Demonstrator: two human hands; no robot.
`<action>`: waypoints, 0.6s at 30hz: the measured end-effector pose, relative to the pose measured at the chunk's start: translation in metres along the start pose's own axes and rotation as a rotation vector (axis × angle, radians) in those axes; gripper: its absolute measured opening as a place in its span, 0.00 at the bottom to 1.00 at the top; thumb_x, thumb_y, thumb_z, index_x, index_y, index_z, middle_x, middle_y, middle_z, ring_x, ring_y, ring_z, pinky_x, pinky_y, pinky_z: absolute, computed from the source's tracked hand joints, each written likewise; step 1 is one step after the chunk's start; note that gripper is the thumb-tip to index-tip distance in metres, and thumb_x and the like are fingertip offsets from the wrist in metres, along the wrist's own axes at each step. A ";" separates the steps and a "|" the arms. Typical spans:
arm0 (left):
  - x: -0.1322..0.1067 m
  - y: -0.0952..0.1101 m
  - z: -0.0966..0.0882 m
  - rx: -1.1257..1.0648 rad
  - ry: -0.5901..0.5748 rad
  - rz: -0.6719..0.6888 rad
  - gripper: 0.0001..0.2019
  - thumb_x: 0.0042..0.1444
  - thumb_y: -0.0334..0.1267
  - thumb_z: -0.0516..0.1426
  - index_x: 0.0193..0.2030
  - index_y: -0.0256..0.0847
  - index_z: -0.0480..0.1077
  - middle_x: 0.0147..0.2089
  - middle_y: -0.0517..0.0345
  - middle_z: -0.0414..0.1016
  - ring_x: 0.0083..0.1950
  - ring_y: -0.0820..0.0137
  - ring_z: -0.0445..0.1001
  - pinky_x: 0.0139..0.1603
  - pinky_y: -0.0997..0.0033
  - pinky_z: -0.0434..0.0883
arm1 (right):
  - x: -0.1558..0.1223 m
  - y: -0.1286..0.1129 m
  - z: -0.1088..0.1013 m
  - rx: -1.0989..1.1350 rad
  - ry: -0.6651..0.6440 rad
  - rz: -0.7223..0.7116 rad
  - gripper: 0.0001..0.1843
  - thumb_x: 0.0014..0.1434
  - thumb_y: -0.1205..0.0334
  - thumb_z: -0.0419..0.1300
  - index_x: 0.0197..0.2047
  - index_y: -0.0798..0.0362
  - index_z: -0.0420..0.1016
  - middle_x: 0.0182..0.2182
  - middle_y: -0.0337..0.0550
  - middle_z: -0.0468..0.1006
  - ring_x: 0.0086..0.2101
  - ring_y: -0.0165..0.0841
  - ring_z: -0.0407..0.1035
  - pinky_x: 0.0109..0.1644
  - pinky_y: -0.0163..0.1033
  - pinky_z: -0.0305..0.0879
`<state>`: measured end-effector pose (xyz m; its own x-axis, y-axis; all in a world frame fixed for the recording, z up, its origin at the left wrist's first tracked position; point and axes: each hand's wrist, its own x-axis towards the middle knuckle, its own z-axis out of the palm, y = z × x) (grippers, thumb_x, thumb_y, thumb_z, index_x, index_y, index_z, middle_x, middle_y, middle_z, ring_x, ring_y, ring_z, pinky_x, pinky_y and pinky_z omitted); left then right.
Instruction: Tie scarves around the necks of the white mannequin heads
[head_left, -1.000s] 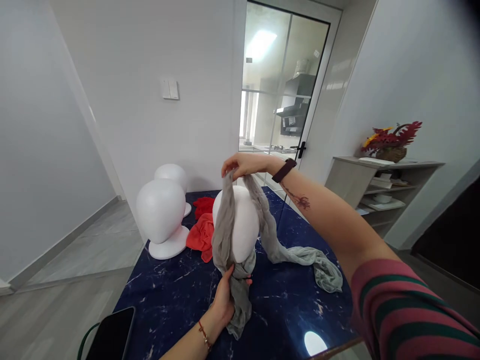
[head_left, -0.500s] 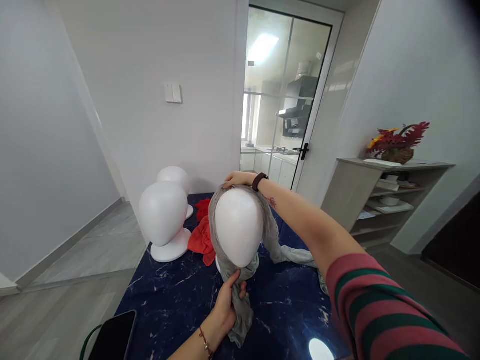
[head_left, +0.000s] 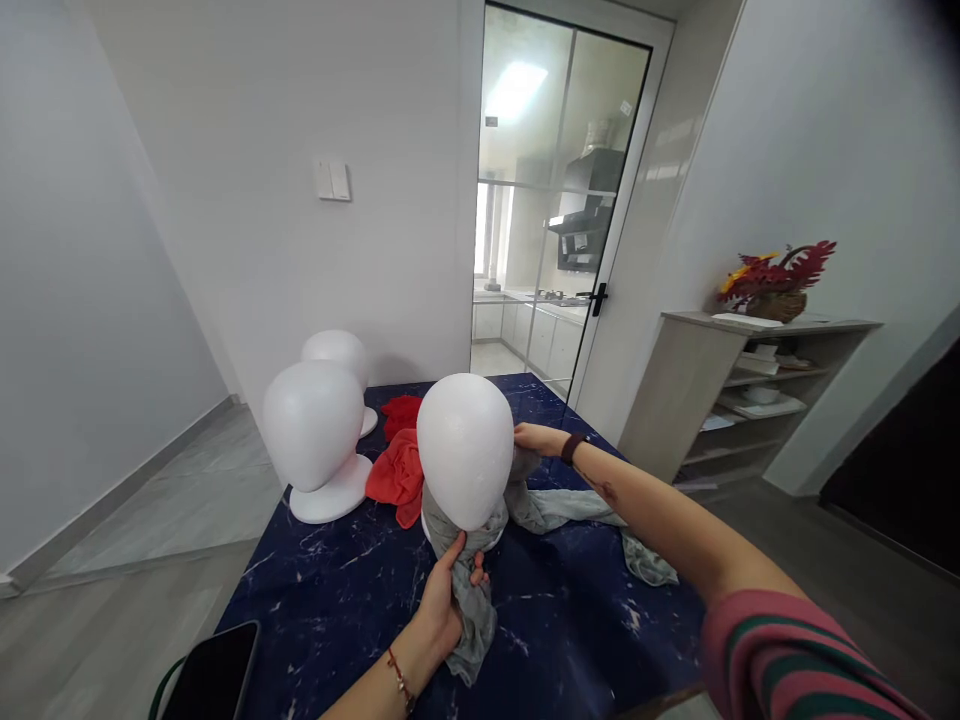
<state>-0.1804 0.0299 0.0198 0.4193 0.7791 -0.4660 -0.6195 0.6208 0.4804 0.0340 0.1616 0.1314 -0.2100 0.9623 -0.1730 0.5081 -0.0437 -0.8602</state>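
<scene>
**Pinning grey scarf [head_left: 471,640] at the neck of the foam mannequin head [head_left: 465,450]**

Left hand [head_left: 448,598] is closed around the bunched scarf just under the head's chin, on the near side. It is probably anchoring that end so the wrap can't slide. Right hand [head_left: 537,440] is at the head's right side at neck level, on the scarf. Its fingertips are hidden behind the head, so grip or plain press can't be told.

The scarf loops low round the neck, and its long tail trails right across the dark blue marble table [head_left: 337,600]. The head stands upright, mid-table.

Red scarf [head_left: 396,472] lies just left of it, touching the second foam head [head_left: 311,425]. Third foam head [head_left: 339,350] stands behind that. Phone [head_left: 214,672] is at the near-left edge, well apart.
</scene>
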 end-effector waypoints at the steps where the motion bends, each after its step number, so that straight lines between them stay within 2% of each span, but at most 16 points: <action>1: 0.000 0.000 0.000 0.001 -0.005 0.011 0.11 0.55 0.41 0.58 0.28 0.36 0.67 0.22 0.62 0.68 0.17 0.79 0.60 0.23 0.77 0.66 | -0.005 0.009 -0.003 -0.049 -0.019 0.018 0.23 0.51 0.51 0.65 0.44 0.60 0.75 0.38 0.48 0.79 0.39 0.40 0.71 0.45 0.41 0.67; 3: 0.001 0.000 0.000 0.001 -0.018 0.035 0.10 0.56 0.40 0.57 0.28 0.36 0.67 0.22 0.62 0.68 0.16 0.79 0.60 0.24 0.76 0.66 | -0.018 0.028 -0.009 -0.198 -0.001 -0.006 0.28 0.46 0.52 0.67 0.48 0.58 0.74 0.44 0.51 0.77 0.43 0.42 0.71 0.50 0.42 0.65; 6: 0.002 0.001 0.000 -0.002 -0.032 0.046 0.09 0.57 0.39 0.56 0.29 0.36 0.67 0.22 0.61 0.68 0.17 0.79 0.60 0.25 0.76 0.66 | -0.041 0.060 -0.008 -0.433 0.175 -0.065 0.38 0.47 0.51 0.66 0.58 0.60 0.65 0.56 0.59 0.67 0.52 0.45 0.66 0.56 0.44 0.61; 8: 0.002 0.000 0.000 0.000 -0.028 0.043 0.09 0.56 0.39 0.56 0.30 0.35 0.68 0.23 0.61 0.69 0.17 0.79 0.60 0.26 0.76 0.67 | -0.059 0.084 0.008 -0.500 0.258 -0.030 0.41 0.49 0.49 0.64 0.61 0.63 0.60 0.58 0.63 0.64 0.55 0.47 0.63 0.57 0.46 0.59; 10: 0.003 0.000 -0.001 0.000 -0.027 0.042 0.09 0.56 0.39 0.57 0.30 0.35 0.68 0.23 0.61 0.69 0.17 0.79 0.60 0.26 0.76 0.67 | -0.077 0.107 0.033 -0.549 0.291 -0.005 0.43 0.50 0.47 0.62 0.63 0.62 0.57 0.58 0.61 0.63 0.57 0.48 0.60 0.57 0.48 0.58; 12: 0.003 -0.001 -0.003 -0.009 -0.033 0.038 0.09 0.56 0.39 0.57 0.29 0.34 0.68 0.23 0.61 0.69 0.17 0.80 0.61 0.28 0.76 0.68 | -0.091 0.123 0.059 -0.600 0.368 -0.038 0.40 0.52 0.48 0.60 0.63 0.56 0.56 0.59 0.56 0.64 0.57 0.47 0.59 0.56 0.51 0.58; 14: 0.003 -0.001 -0.004 -0.016 -0.055 0.025 0.10 0.56 0.39 0.57 0.29 0.34 0.68 0.23 0.61 0.69 0.18 0.80 0.61 0.29 0.75 0.69 | -0.102 0.130 0.076 -0.627 0.415 -0.075 0.29 0.56 0.54 0.55 0.60 0.53 0.62 0.55 0.53 0.68 0.53 0.45 0.64 0.54 0.49 0.60; 16: 0.004 -0.001 -0.005 -0.016 -0.076 0.007 0.11 0.56 0.40 0.57 0.29 0.34 0.68 0.23 0.62 0.69 0.18 0.79 0.62 0.29 0.75 0.70 | -0.113 0.128 0.078 -0.605 0.400 -0.080 0.21 0.58 0.61 0.50 0.54 0.54 0.69 0.49 0.51 0.74 0.48 0.42 0.69 0.51 0.46 0.62; 18: 0.004 0.000 -0.005 -0.014 -0.077 0.000 0.11 0.56 0.41 0.58 0.29 0.35 0.68 0.23 0.62 0.68 0.18 0.79 0.62 0.27 0.75 0.69 | -0.127 0.120 0.067 -0.547 0.402 -0.061 0.19 0.58 0.64 0.48 0.48 0.54 0.74 0.45 0.50 0.77 0.44 0.41 0.71 0.50 0.44 0.63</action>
<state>-0.1821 0.0322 0.0140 0.4688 0.7836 -0.4078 -0.6284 0.6203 0.4695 0.0653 0.0159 0.0183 0.0213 0.9883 0.1508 0.8768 0.0540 -0.4779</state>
